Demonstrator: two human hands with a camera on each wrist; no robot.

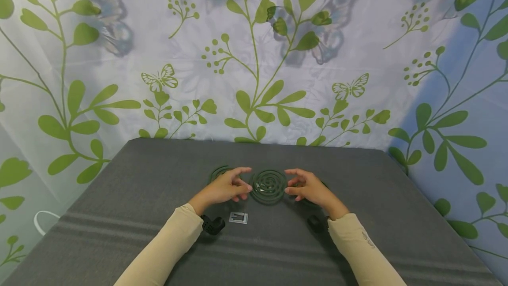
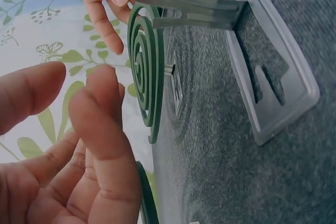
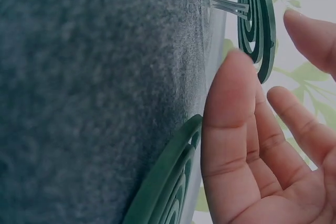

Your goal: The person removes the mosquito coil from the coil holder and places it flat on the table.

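Observation:
A green mosquito coil (image 1: 268,183) sits raised on a small metal stand (image 2: 177,85), between the two hands. On its left side is my left hand (image 1: 224,187), fingers loosely bent with a gap between thumb and forefinger. My right hand (image 1: 311,189) mirrors it on the other side, its fingertips close to the coil's outer ring. Neither hand holds anything. A second coil (image 1: 218,171) lies partly hidden behind the left hand, and a third coil (image 3: 165,161) is mostly covered by the right hand in the head view.
Nearer the body, a bare metal coil stand (image 1: 238,218) rests on the grey cloth-covered table (image 1: 262,255), its prongs bent upward. A curtain (image 1: 190,56) printed with leaves and butterflies hangs behind and around the table. A white loop (image 1: 37,222) shows at the left.

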